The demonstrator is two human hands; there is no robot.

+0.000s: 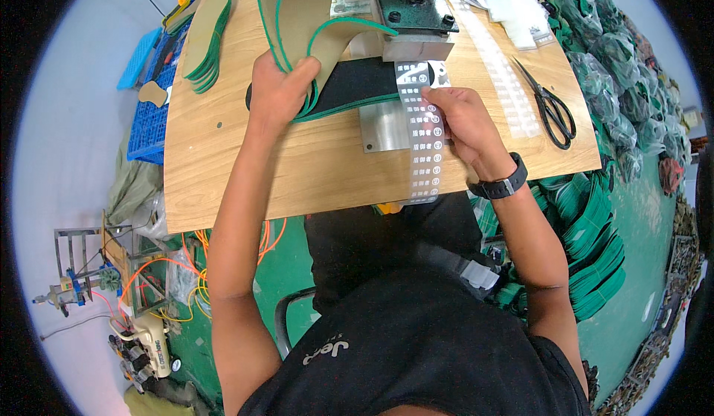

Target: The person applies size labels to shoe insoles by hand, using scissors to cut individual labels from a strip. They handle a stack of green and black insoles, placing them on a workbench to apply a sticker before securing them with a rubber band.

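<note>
My left hand (pixel 281 92) is closed around several tan insoles (pixel 309 7) with green edges, which bend upward above the table. Below them a black insole (pixel 361 81) lies flat with one end beneath the head of a press (pixel 416 21). A clear strip (pixel 424 144) with rows of white printed marks hangs down across that end and over the table's front edge. The thumb and fingers of my right hand (pixel 465 122) pinch the strip's right side, just in front of the press. Under the strip, part of a metal plate (pixel 383 127) shows.
Black scissors (pixel 554 111) lie on the wooden table (pixel 312 181) at right, beside another printed strip (pixel 509 85). A stack of insoles (pixel 210 40) sits at far left, next to a blue basket (pixel 152 111). Bagged bundles (pixel 602 81) and green-edged piles (pixel 584 237) stand at right.
</note>
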